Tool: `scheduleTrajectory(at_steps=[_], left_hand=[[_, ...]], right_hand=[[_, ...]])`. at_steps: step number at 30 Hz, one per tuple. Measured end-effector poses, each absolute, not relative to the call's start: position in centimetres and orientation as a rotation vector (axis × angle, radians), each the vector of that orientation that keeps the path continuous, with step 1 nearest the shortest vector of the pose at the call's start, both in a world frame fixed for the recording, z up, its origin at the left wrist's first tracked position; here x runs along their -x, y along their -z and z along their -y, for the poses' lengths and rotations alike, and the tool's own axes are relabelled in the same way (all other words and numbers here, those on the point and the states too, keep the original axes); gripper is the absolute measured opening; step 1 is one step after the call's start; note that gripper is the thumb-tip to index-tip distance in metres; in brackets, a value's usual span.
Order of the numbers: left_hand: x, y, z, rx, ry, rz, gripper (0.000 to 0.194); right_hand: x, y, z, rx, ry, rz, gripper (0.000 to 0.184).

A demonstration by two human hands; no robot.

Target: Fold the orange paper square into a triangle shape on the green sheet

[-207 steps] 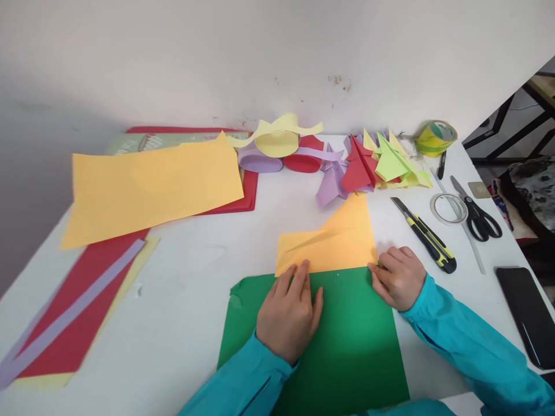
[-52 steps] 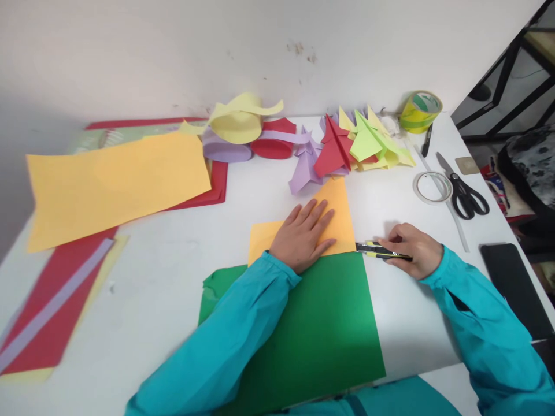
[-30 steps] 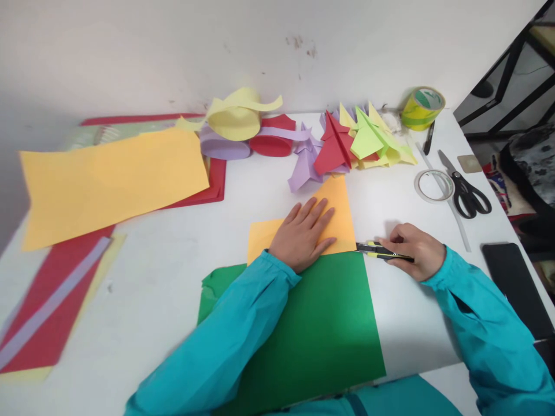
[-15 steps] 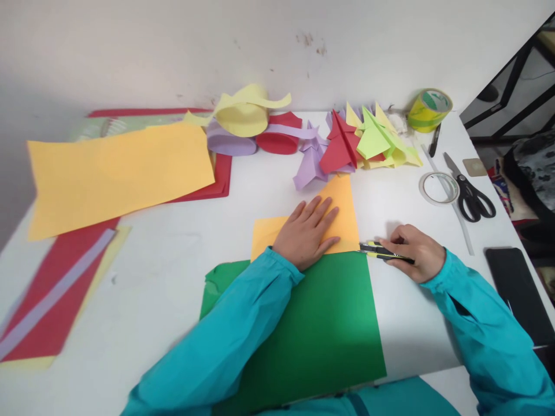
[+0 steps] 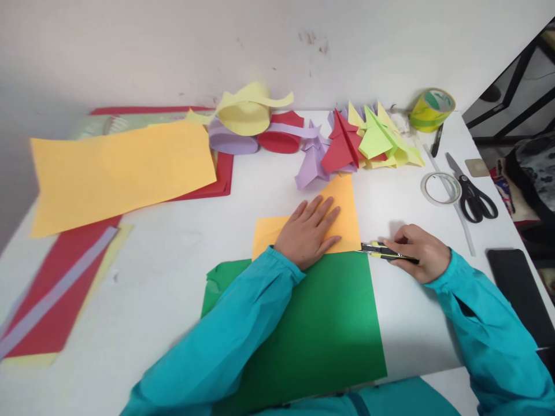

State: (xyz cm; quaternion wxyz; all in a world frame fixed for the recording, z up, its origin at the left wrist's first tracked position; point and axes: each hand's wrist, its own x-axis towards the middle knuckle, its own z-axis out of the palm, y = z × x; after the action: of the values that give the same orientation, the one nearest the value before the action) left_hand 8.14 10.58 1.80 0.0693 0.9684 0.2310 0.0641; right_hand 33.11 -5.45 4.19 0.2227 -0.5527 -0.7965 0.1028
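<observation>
My left hand (image 5: 307,234) lies flat with fingers spread on a folded piece of orange paper (image 5: 346,216). That paper overlaps the top edge of a green sheet (image 5: 321,323), which extends toward my body. My right hand (image 5: 420,252) grips a yellow and black utility knife (image 5: 385,252). The knife's tip points left and meets the lower right corner of the orange paper, close to the edge of the green sheet. Part of the orange paper is hidden under my left hand.
A large orange sheet (image 5: 125,173) lies back left over red paper. Paper rings (image 5: 245,112) and folded paper planes (image 5: 342,141) line the wall. On the right are scissors (image 5: 472,196), a white tape roll (image 5: 441,189), yellow tape (image 5: 432,110) and a black phone-like slab (image 5: 518,294).
Both hands hold nearly the same places. The knife lies slightly differently in my right hand, its tip still at the orange paper's corner. The whole view has shifted a little.
</observation>
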Motion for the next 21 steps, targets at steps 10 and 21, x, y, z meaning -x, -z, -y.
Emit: scheduleTrajectory(at_steps=[10, 21], left_hand=[[-8.05, -1.76, -10.58, -2.909, -0.203, -0.695, 0.062], [-8.09, -1.83, -10.56, -2.919, -0.190, -0.702, 0.061]], right_hand=[[-32.63, -3.84, 5.35, 1.523, -0.282, 2.178, 0.035], [-32.83, -4.11, 5.42, 1.481, -0.309, 2.180, 0.033]])
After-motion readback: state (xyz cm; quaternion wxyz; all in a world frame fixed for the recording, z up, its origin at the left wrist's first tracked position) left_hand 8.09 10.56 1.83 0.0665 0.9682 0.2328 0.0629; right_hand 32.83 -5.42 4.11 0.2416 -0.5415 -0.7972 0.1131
